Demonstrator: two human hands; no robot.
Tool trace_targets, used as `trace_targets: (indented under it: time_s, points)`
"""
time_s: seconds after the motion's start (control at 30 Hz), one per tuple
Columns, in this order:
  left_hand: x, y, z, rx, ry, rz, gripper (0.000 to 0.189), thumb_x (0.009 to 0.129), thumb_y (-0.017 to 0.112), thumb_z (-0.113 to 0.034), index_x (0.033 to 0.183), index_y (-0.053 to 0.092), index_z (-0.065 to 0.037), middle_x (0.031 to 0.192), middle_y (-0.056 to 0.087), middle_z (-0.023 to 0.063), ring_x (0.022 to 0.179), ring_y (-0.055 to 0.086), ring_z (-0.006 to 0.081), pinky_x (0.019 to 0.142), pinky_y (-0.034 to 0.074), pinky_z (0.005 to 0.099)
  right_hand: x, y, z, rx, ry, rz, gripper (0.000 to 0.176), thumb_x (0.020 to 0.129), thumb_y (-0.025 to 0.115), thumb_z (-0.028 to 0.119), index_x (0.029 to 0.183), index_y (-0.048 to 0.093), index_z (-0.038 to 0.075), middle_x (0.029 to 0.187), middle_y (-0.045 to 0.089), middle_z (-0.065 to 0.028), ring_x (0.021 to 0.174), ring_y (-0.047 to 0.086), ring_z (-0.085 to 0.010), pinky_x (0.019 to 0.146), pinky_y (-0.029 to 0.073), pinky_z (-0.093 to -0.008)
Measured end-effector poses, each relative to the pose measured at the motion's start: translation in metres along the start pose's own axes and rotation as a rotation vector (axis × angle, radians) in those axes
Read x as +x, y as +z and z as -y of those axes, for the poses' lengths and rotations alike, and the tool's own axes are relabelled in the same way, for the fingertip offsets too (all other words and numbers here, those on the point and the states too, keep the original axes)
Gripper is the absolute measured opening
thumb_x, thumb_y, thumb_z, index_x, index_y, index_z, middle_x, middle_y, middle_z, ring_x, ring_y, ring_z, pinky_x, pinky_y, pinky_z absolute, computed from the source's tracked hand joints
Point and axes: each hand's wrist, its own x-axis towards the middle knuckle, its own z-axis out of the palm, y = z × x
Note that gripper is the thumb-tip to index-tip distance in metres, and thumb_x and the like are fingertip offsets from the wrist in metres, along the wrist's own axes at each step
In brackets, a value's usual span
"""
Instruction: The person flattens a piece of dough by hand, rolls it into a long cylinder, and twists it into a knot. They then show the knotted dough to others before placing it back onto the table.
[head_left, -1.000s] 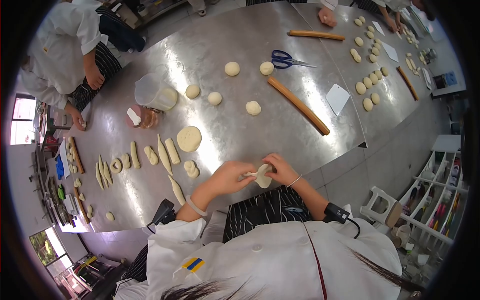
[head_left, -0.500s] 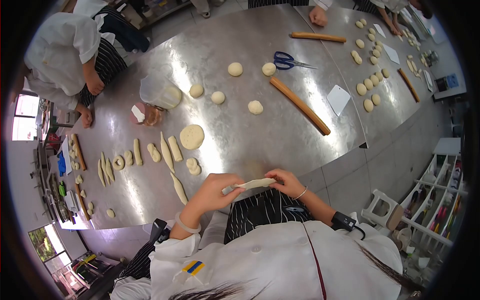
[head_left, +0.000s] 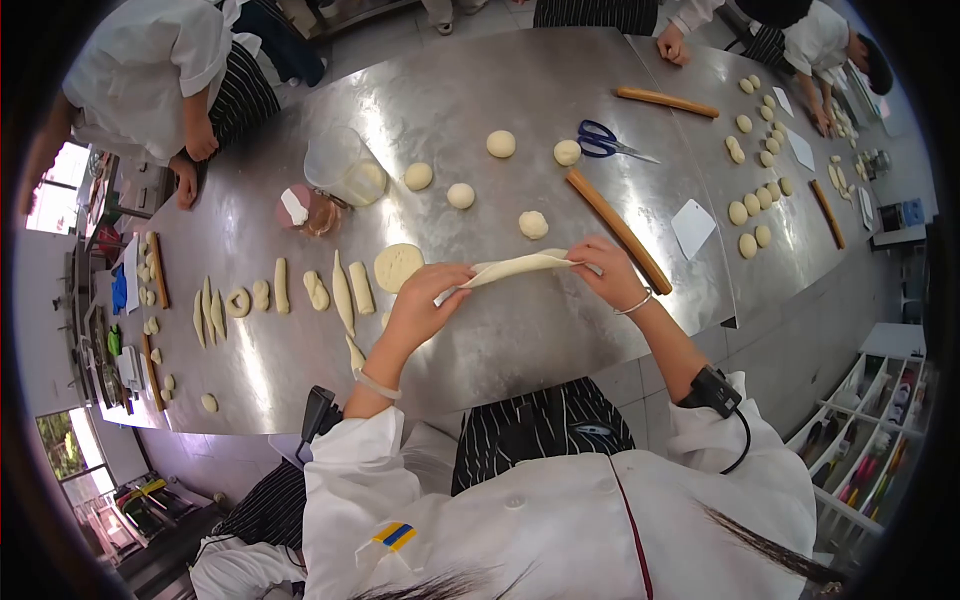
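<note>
A long strip of dough (head_left: 520,266) is stretched between my two hands over the steel table. My left hand (head_left: 425,300) pinches its left end between thumb and fingers. At the other end, my right hand (head_left: 610,272) grips the dough the same way. Just behind my left hand lies a flat round of dough (head_left: 399,266), partly covered by it. Shaped dough pieces sit in a row to the left, among them a dough ring (head_left: 238,302), a knotted piece (head_left: 316,289) and a tapered strip (head_left: 343,292).
Beyond my hands are several dough balls (head_left: 501,144), a rolling pin (head_left: 620,232), blue-handled scissors (head_left: 612,143) and a white scraper (head_left: 692,229). A clear plastic jug (head_left: 345,167) stands at the back left. Co-workers stand around the steel table (head_left: 480,350).
Both hands have moved forward, away from my body and over the table, and farther apart. The dough between them has become longer. The view has shifted slightly.
</note>
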Motion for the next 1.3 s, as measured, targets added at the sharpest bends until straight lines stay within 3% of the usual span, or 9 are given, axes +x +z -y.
trace_targets:
  time_s: [0.1, 0.17, 0.2, 0.4, 0.63, 0.77, 0.83, 1.03, 1.3]
  points:
    - [-0.011, 0.013, 0.038, 0.336, 0.246, 0.031, 0.019, 0.076, 0.063, -0.005, 0.094, 0.064, -0.004, 0.105, 0.064, 0.0087, 0.101, 0.059, 0.0262, 0.087, 0.046, 0.0361, -0.008, 0.021, -0.021, -0.254, -0.266, 0.034, 0.025, 0.069, 0.063, -0.002, 0.093, 0.064, 0.004, 0.096, 0.059, -0.0073, 0.088, 0.056, -0.0252, 0.075, 0.045, -0.0348]
    - [-0.032, 0.026, 0.065, 0.593, 0.397, 0.216, 0.027, 0.077, 0.056, -0.006, 0.104, 0.060, -0.003, 0.120, 0.057, 0.0097, 0.113, 0.053, 0.0277, 0.092, 0.045, 0.0386, -0.035, 0.050, -0.041, -0.281, -0.257, 0.143, 0.028, 0.068, 0.062, -0.001, 0.095, 0.064, 0.005, 0.098, 0.059, -0.0072, 0.090, 0.055, -0.0251, 0.078, 0.044, -0.0358]
    - [-0.041, 0.032, 0.070, 0.583, 0.391, 0.220, 0.027, 0.077, 0.056, -0.006, 0.104, 0.060, -0.003, 0.120, 0.057, 0.0097, 0.113, 0.053, 0.0277, 0.092, 0.045, 0.0386, -0.046, 0.058, -0.040, -0.311, -0.258, 0.244, 0.031, 0.068, 0.061, -0.001, 0.098, 0.064, 0.006, 0.099, 0.058, -0.0071, 0.092, 0.054, -0.0251, 0.081, 0.043, -0.0368]
    - [-0.068, 0.033, 0.060, 0.831, 0.273, 0.334, 0.044, 0.080, 0.051, -0.009, 0.124, 0.050, -0.003, 0.133, 0.047, 0.0093, 0.127, 0.042, 0.0260, 0.102, 0.038, 0.0400, -0.067, 0.058, -0.035, -0.388, -0.227, 0.106, 0.028, 0.072, 0.057, 0.002, 0.099, 0.064, 0.008, 0.100, 0.057, -0.0086, 0.095, 0.055, -0.0254, 0.082, 0.042, -0.0367]
    - [-0.086, 0.037, 0.045, 0.833, 0.183, 0.370, 0.047, 0.081, 0.048, -0.009, 0.127, 0.047, 0.001, 0.134, 0.046, 0.0137, 0.127, 0.041, 0.0302, 0.104, 0.036, 0.0418, -0.057, 0.056, -0.017, -0.377, -0.213, -0.006, 0.026, 0.069, 0.061, 0.002, 0.095, 0.062, 0.004, 0.097, 0.057, -0.0092, 0.089, 0.055, -0.0264, 0.078, 0.043, -0.0383]
    - [-0.080, 0.088, 0.030, 0.599, 0.158, 0.256, 0.050, 0.079, 0.051, -0.011, 0.126, 0.047, 0.004, 0.133, 0.045, 0.0185, 0.125, 0.042, 0.0335, 0.105, 0.034, 0.0433, -0.072, 0.088, -0.013, -0.359, -0.121, -0.075, 0.026, 0.069, 0.064, 0.005, 0.095, 0.062, 0.004, 0.096, 0.056, -0.0082, 0.088, 0.055, -0.0258, 0.076, 0.043, -0.0388]
    - [-0.073, 0.120, 0.027, 0.567, 0.169, 0.248, 0.050, 0.079, 0.052, -0.013, 0.126, 0.047, 0.004, 0.133, 0.045, 0.0182, 0.126, 0.041, 0.0333, 0.105, 0.033, 0.0437, -0.077, 0.102, -0.001, -0.401, 0.029, -0.085, 0.033, 0.070, 0.066, 0.008, 0.102, 0.061, 0.004, 0.103, 0.054, -0.0094, 0.095, 0.053, -0.0270, 0.080, 0.043, -0.0391]
    - [-0.071, 0.170, 0.024, 0.530, -0.041, 0.090, 0.057, 0.080, 0.058, -0.019, 0.131, 0.043, 0.004, 0.139, 0.039, 0.0182, 0.130, 0.035, 0.0353, 0.108, 0.027, 0.0474, -0.086, 0.124, 0.006, -0.426, 0.048, 0.002, 0.054, 0.073, 0.066, 0.019, 0.122, 0.052, 0.001, 0.120, 0.048, -0.0133, 0.113, 0.046, -0.0300, 0.096, 0.038, -0.0418]
    - [-0.084, 0.177, 0.023, 0.502, -0.080, 0.081, 0.056, 0.081, 0.056, -0.019, 0.132, 0.044, 0.001, 0.140, 0.040, 0.0156, 0.129, 0.036, 0.0331, 0.109, 0.025, 0.0479, -0.099, 0.126, 0.000, -0.481, 0.047, 0.088, 0.056, 0.077, 0.064, 0.022, 0.127, 0.049, 0.001, 0.125, 0.048, -0.0120, 0.119, 0.044, -0.0271, 0.106, 0.031, -0.0425]
